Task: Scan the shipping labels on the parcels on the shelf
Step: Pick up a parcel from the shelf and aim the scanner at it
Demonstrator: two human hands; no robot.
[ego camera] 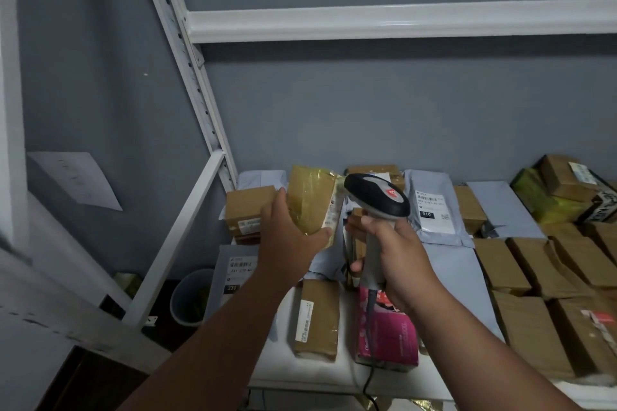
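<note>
Up above the shelf, the left hand (291, 237) grips a tape-wrapped brown parcel (312, 203), fingers curled behind it and thumb across its lower front edge, holding it upright and clear of the pile with its white shipping label (332, 210) on the side facing right. Just beside it, the right hand (389, 257) wraps around the grey handle of a barcode scanner (377, 197), whose black and grey head sits level with the label and close to it; its cable (369, 380) drops over the shelf's front edge. Below the hands, a long brown box (317, 319) and a pink box (387, 334) lie near the front edge of the white shelf (300, 374). A grey mailer bag (434, 210) with a printed label lies toward the back edge, and more brown cartons (534, 277) crowd the right side. At the left rear corner sits another small carton (248, 208). Beyond the shelf's left edge, a grey bin (190, 297) stands on the floor.
</note>
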